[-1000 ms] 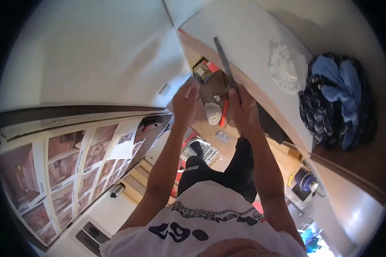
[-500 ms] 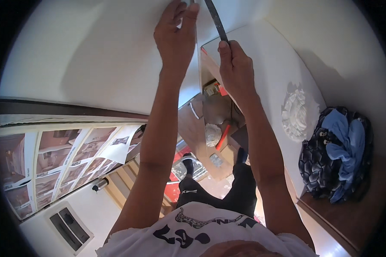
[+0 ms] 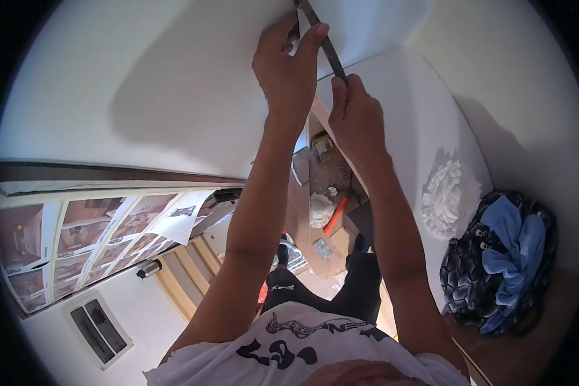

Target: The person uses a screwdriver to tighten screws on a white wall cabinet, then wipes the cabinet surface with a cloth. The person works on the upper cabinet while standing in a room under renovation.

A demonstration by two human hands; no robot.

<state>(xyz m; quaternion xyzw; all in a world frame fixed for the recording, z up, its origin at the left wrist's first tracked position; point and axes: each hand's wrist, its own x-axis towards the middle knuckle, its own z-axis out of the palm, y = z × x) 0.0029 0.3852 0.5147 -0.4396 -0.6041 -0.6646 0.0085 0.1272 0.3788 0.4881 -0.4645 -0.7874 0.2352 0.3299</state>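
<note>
A narrow dark flat bar [image 3: 329, 49], speckled along its length, slants up to the top edge of the view in front of a white wall. My right hand [image 3: 357, 109] is closed around its lower end, thumb lying along it. Higher up and to the left, my left hand [image 3: 286, 64] has its thumb across the bar and its fingers curled beside it. What lies behind the left fingers is hidden. Both arms reach upward, and the bar's top end is cut off by the frame.
At right, a white surface bears a crumpled white bundle [image 3: 447, 199] and a black patterned bag [image 3: 463, 276] with blue cloth [image 3: 514, 248]. Below lie cardboard, a red strip [image 3: 335, 216] and a white bundle [image 3: 321, 210]. Picture sheets [image 3: 83, 231] hang left, above a silver cylinder [image 3: 149, 269].
My left hand has moved right and slightly down, bringing its thumb onto the bar. My right hand has dropped a little with the bar's lower end. The whole view has shifted slightly.
</note>
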